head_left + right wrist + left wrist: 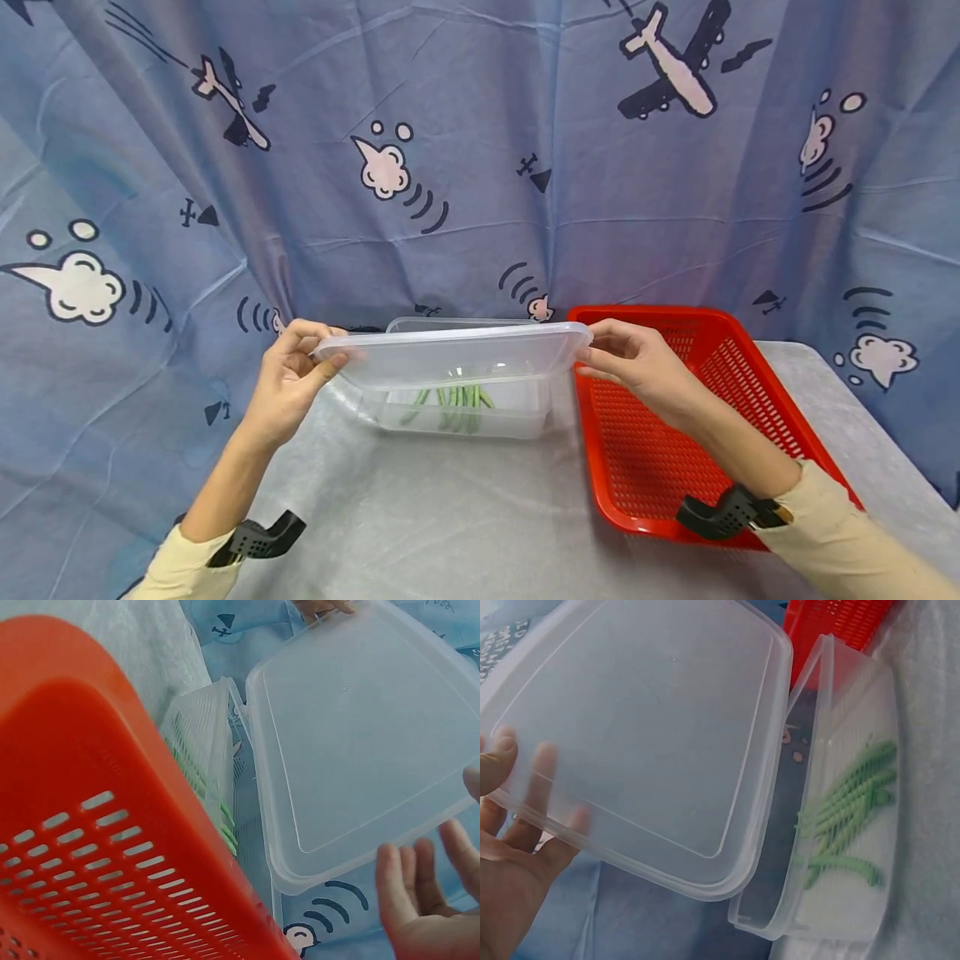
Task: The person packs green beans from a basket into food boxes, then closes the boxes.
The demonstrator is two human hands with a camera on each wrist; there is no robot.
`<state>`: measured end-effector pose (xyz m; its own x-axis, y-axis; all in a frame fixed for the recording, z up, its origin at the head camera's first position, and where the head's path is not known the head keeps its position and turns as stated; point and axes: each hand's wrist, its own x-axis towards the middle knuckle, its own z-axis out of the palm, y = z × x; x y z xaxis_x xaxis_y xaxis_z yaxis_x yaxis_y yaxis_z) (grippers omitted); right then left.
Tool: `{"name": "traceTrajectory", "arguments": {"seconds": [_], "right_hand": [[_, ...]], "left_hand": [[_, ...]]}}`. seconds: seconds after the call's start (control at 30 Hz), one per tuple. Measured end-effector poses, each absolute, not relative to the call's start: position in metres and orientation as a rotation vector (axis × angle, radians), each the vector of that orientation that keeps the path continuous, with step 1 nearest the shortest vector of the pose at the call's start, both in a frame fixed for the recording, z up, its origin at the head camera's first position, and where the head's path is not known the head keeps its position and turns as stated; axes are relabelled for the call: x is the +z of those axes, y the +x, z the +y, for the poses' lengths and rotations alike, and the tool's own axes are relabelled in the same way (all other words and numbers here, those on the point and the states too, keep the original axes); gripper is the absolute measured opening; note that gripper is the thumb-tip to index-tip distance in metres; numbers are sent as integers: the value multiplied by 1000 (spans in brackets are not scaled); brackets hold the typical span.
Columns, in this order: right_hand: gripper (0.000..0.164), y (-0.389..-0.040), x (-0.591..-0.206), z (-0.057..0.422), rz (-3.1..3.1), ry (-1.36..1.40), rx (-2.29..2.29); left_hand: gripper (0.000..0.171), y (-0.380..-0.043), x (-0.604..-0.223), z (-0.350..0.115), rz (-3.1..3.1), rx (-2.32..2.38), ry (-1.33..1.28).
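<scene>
A translucent plastic lid (457, 354) is held tilted above a clear plastic container (480, 423). My left hand (291, 375) pinches its left edge, thumb on one face and fingers behind, as the left wrist view also shows. At the opposite edge my right hand (637, 362) grips the lid between thumb and fingers. Inside the container lie several green beans (847, 814), partly seen through the lid in the head view. The lid overlaps the container's opening in that view, while the left wrist view shows a gap between them.
A red perforated plastic basket (637, 467) stands on the right, under my right forearm. The grey table covering (450, 508) stretches in front of the container. Behind everything hangs a blue curtain (465, 167) printed with planes and clouds.
</scene>
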<state>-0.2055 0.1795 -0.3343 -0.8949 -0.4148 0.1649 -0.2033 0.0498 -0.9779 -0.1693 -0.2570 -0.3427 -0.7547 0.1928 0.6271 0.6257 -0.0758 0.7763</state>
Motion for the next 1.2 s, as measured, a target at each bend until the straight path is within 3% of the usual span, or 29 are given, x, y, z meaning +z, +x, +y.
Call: {"name": "traceTrajectory", "arguments": {"seconds": [0.37,0.83,1.2], "right_hand": [[16,-208,-342,179,2191,-723,-1972],[18,-204,-342,178,2279,-705,-2079],[15,-206,-341,173,2172,-856,-2153]], "left_hand": [[23,-169,-348,-252,-1901,-1918,-873],[30,-176,-362,-251,-1891,-2071,-813],[28,-177,-368,-254,-1967,-2129,-732]]}}
